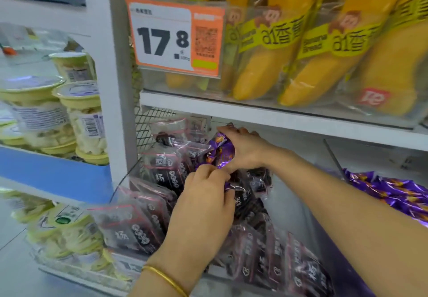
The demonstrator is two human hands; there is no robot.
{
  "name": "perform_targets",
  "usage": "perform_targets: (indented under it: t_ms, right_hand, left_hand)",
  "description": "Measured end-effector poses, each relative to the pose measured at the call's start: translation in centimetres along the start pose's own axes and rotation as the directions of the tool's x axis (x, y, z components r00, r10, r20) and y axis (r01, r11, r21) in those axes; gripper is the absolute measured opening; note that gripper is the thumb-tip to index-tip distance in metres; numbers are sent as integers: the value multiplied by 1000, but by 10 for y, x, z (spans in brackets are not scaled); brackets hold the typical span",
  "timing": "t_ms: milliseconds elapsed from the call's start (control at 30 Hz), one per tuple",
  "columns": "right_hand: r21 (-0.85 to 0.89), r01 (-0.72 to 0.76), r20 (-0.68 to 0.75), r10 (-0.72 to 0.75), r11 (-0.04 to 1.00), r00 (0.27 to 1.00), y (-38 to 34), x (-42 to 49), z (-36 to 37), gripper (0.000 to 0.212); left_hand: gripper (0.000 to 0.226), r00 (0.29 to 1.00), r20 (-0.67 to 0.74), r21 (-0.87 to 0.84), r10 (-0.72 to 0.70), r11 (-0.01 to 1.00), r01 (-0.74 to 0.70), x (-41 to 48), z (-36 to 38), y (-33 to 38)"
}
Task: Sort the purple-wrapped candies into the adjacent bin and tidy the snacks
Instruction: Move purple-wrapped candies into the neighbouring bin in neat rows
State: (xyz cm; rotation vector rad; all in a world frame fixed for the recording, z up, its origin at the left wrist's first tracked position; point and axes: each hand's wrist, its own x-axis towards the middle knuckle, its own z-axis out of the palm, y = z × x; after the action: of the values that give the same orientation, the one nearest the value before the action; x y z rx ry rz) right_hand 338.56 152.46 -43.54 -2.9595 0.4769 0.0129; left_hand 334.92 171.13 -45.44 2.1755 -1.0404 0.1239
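Purple-wrapped candies (222,152) upright in right hand's (249,152) grip (left hand's (203,206) pinch on another)

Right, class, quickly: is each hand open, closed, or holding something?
Left hand: fingers curled, pinching a purple wrapper.
Right hand: gripping a bunch of purple-wrapped candies.

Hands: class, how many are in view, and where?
2. The left hand pinches a purple candy over the dark snack packs; the right hand grips purple candies under the shelf.

Price tag (174,36) reads "17.8"; yellow pkgs (324,49) say "Banana Bread".
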Motion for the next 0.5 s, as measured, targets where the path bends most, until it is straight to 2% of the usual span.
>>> perform_targets:
  t_ms: [133,200,367,500]
  right_hand:
    - [108,10,-81,-1,994,997,-1,6,2,95]
    - [216,35,-123,-8,976,992,0,6,3,86]
    - [460,96,-168,-20,883,986,3,2,4,66]
    - [619,83,-192,47,781,980,7,-3,4,58]
  left_hand:
    - [32,999,-6,-32,-33,999,33,0,-5,-4]
    - [32,999,-5,-47,-39,998,39,-1,-5,-4]
    - [32,999,3,-54,-33,998,33,-1,-3,-1]
    - [35,1000,-8,-65,-19,998,19,0,0,0]
